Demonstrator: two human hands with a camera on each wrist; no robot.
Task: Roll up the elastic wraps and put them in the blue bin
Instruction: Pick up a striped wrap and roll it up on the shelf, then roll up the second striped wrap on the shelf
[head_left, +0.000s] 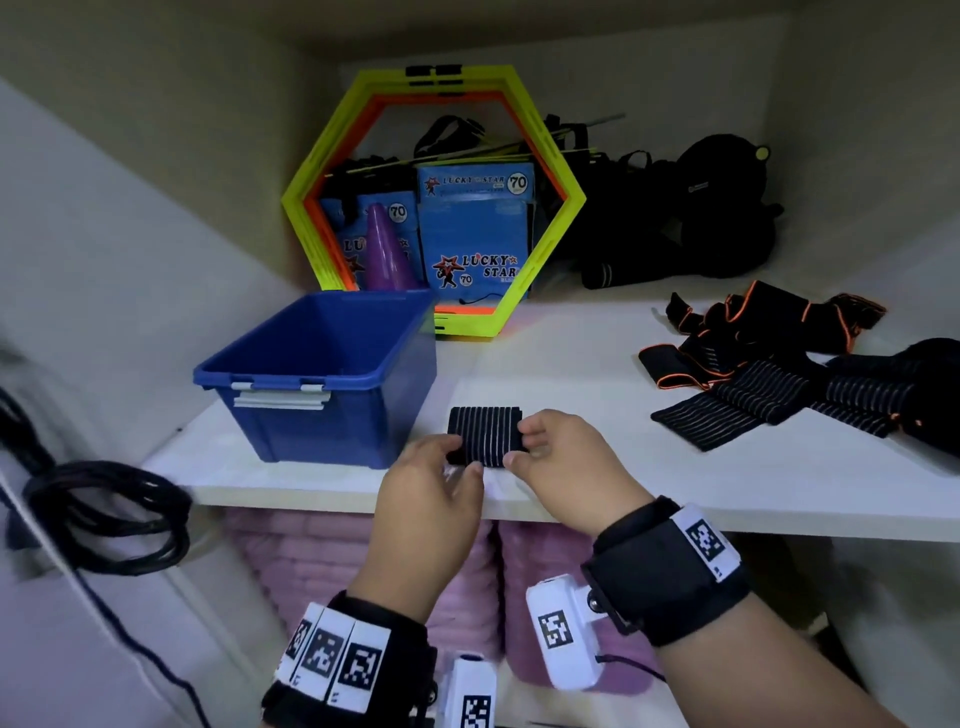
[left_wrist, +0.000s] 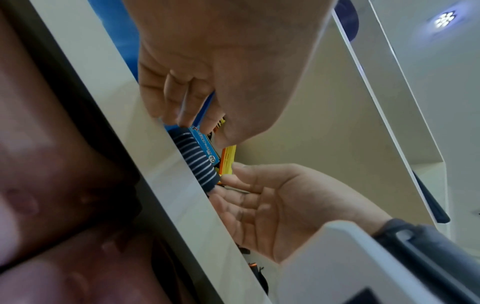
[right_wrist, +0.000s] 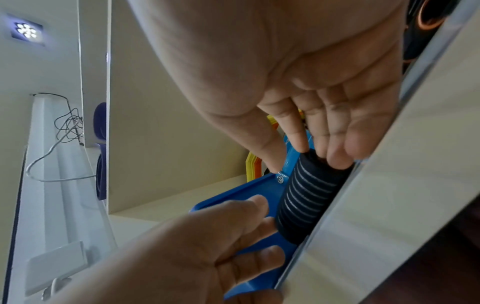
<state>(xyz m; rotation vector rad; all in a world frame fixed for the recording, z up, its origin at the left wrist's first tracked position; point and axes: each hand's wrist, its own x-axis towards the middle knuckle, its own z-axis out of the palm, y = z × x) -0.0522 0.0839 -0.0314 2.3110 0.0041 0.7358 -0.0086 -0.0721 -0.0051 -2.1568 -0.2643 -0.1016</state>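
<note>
A black elastic wrap with thin white stripes (head_left: 485, 431), mostly rolled up, lies on the white shelf (head_left: 571, 358) near its front edge. My left hand (head_left: 465, 454) pinches its left end and my right hand (head_left: 519, 442) pinches its right end. The left wrist view shows my left hand (left_wrist: 202, 131) above the roll (left_wrist: 194, 158). In the right wrist view my right hand (right_wrist: 306, 162) curls over the roll (right_wrist: 303, 195). The blue bin (head_left: 322, 364) stands open just left of the hands; nothing shows inside it. More unrolled wraps, black with orange trim (head_left: 769, 374), lie in a heap at the right.
Hexagonal yellow and orange rings (head_left: 563, 208) lean at the back of the shelf, in front of blue boxes (head_left: 475, 234) and a purple cone (head_left: 387, 249). Black bags (head_left: 701, 218) fill the back right. A coiled black cable (head_left: 104, 514) hangs at left. Pink rolls (head_left: 311, 561) sit below the shelf.
</note>
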